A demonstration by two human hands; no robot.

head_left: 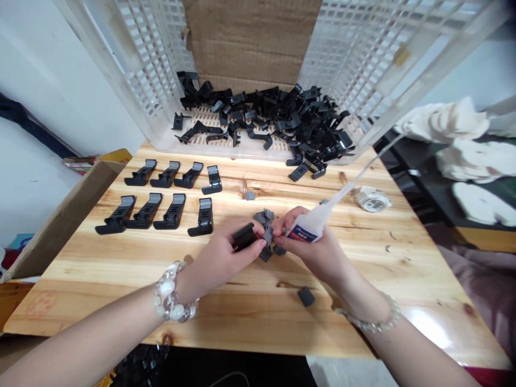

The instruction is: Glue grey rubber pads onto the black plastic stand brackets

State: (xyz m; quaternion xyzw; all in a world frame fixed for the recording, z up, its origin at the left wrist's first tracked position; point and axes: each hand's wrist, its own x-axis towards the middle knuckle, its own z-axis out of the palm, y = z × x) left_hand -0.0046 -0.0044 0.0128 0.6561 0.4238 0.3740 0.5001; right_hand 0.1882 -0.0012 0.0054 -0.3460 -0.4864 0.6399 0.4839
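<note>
Between the forearms (100, 329), the wooden table (242, 322) leaves passage at the near middle, past one gray pad (306, 296). Black plastic clips (203, 217) obstruct the left; a slotted plastic crate (116, 86) stands across the far side.

I count eight black clips (171, 212) in two rows at the frame's left; mid-frame, one black piece (243, 237) in the left hand (226, 255), one white bottle (311, 222) in the right hand (324, 255); one crate (147, 80) up top.
</note>
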